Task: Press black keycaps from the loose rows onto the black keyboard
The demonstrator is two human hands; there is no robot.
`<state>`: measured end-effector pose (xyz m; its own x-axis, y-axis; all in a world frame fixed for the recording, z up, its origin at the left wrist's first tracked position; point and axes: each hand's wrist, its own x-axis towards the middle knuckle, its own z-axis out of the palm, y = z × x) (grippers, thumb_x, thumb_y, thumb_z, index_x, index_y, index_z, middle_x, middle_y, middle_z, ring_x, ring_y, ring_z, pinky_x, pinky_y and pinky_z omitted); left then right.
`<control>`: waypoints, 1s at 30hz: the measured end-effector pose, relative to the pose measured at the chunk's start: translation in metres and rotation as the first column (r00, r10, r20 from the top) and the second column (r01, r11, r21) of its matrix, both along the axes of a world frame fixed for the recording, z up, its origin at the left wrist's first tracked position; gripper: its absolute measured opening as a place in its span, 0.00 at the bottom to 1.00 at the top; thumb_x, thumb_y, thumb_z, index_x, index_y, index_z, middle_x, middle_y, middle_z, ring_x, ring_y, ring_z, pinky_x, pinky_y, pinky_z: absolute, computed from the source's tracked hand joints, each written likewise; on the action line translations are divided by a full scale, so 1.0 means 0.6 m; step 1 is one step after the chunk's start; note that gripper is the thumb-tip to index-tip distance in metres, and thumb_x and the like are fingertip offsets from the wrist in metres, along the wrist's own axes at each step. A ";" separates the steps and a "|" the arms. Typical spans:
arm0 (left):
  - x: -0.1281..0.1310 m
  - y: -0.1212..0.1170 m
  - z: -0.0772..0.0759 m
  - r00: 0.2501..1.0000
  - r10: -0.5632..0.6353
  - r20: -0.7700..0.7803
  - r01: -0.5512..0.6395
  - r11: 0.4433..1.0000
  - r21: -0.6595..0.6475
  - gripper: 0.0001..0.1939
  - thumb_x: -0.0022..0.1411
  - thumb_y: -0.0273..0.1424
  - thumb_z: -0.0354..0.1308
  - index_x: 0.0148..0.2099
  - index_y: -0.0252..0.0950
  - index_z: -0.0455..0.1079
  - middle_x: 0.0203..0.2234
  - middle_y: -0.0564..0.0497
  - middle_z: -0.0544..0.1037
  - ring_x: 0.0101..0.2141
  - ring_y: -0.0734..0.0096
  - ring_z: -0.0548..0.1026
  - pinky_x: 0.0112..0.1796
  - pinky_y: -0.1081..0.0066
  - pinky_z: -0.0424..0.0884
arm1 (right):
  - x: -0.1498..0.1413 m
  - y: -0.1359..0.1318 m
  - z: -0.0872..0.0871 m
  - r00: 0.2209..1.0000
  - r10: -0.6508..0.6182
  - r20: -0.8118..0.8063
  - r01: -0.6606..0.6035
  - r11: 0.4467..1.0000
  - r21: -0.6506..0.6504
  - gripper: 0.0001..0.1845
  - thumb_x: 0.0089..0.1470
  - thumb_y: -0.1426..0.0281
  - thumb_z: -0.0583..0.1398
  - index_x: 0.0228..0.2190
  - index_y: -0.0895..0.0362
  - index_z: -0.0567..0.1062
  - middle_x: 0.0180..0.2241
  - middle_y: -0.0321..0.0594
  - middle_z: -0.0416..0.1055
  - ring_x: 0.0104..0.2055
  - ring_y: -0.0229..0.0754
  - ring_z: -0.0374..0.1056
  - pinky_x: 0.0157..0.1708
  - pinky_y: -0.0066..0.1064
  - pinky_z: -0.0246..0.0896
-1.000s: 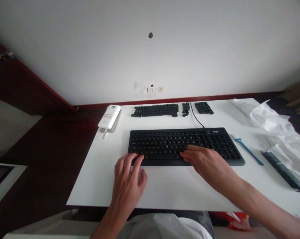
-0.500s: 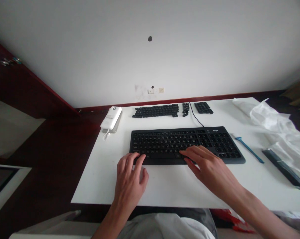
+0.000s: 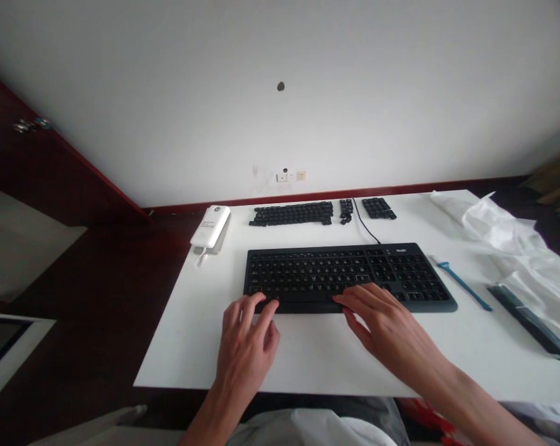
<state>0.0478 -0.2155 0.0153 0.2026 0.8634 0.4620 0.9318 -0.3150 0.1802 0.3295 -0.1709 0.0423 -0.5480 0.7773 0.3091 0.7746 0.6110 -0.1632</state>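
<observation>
A black keyboard [image 3: 303, 297] lies flat on the white table, its key area showing bare switch positions with small light outlines. My left hand [image 3: 247, 337] rests at its lower left corner, the fingertips touching the bottom row and the thumb apart from them. My right hand [image 3: 377, 313] lies over the bottom row right of the middle, fingers stretched out and touching the keyboard; it hides part of the lower keys. Behind the keyboard, black keycaps are laid out in a main block [image 3: 293, 214], a narrow group [image 3: 345, 210] and a number-pad block [image 3: 377, 208].
A white power bank [image 3: 210, 226] with a short cable lies at the back left. Right of the keyboard are a blue stick-like tool [image 3: 466, 286], a dark flat strip [image 3: 528, 322] and crumpled white plastic [image 3: 503, 226]. The keyboard's cable [image 3: 366, 224] runs back between the keycap groups.
My left hand has slid slightly right along the keyboard's bottom row. My right fingertips have come a little nearer the front edge. The whole view has shifted slightly downward.
</observation>
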 end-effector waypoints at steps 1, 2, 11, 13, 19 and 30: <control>0.000 0.000 0.000 1.000 0.002 0.001 -0.002 1.000 -0.003 0.19 0.65 0.22 0.59 0.56 0.40 0.76 0.52 0.43 0.76 0.52 0.54 0.73 0.53 0.53 0.72 | 0.000 0.001 0.000 1.000 -0.001 -0.005 0.001 1.000 0.008 0.16 0.69 0.73 0.55 0.49 0.54 0.80 0.43 0.46 0.79 0.43 0.51 0.73 0.42 0.45 0.70; 0.000 0.000 0.000 1.000 0.008 0.004 -0.008 1.000 -0.007 0.20 0.65 0.22 0.59 0.57 0.40 0.76 0.51 0.43 0.75 0.51 0.54 0.73 0.53 0.53 0.72 | 0.000 0.002 0.001 1.000 0.000 -0.010 0.000 1.000 0.013 0.15 0.69 0.73 0.55 0.49 0.54 0.80 0.43 0.46 0.79 0.43 0.50 0.73 0.42 0.44 0.69; 0.001 0.000 -0.002 0.999 0.036 0.018 -0.036 0.999 -0.021 0.22 0.65 0.23 0.60 0.59 0.42 0.75 0.52 0.43 0.75 0.52 0.54 0.73 0.54 0.53 0.72 | 0.003 0.019 0.009 0.999 0.023 -0.044 -0.023 1.000 0.010 0.13 0.68 0.73 0.57 0.45 0.55 0.81 0.42 0.43 0.80 0.44 0.51 0.72 0.41 0.45 0.68; 0.002 -0.001 -0.003 0.999 0.040 0.025 -0.039 0.999 -0.024 0.22 0.65 0.23 0.59 0.59 0.42 0.75 0.52 0.43 0.74 0.52 0.54 0.73 0.54 0.53 0.72 | 0.004 0.022 0.006 0.998 0.020 -0.053 -0.019 1.000 0.011 0.12 0.68 0.73 0.57 0.44 0.55 0.82 0.41 0.42 0.80 0.43 0.51 0.72 0.42 0.45 0.68; 0.003 -0.003 -0.004 0.998 0.049 0.026 -0.048 0.998 -0.030 0.22 0.65 0.23 0.59 0.59 0.42 0.75 0.52 0.43 0.74 0.52 0.54 0.73 0.53 0.52 0.72 | 0.010 0.020 0.000 0.994 0.043 -0.096 -0.046 0.998 -0.031 0.13 0.70 0.72 0.56 0.47 0.56 0.81 0.42 0.42 0.80 0.44 0.49 0.72 0.44 0.43 0.70; 0.002 0.000 0.000 0.999 0.035 -0.012 -0.035 0.999 -0.022 0.22 0.65 0.23 0.60 0.59 0.42 0.76 0.52 0.45 0.78 0.51 0.55 0.74 0.54 0.52 0.72 | 0.008 0.084 0.022 0.985 0.026 -0.172 -0.027 1.000 -0.003 0.12 0.69 0.70 0.57 0.47 0.54 0.81 0.45 0.42 0.80 0.48 0.49 0.72 0.49 0.42 0.70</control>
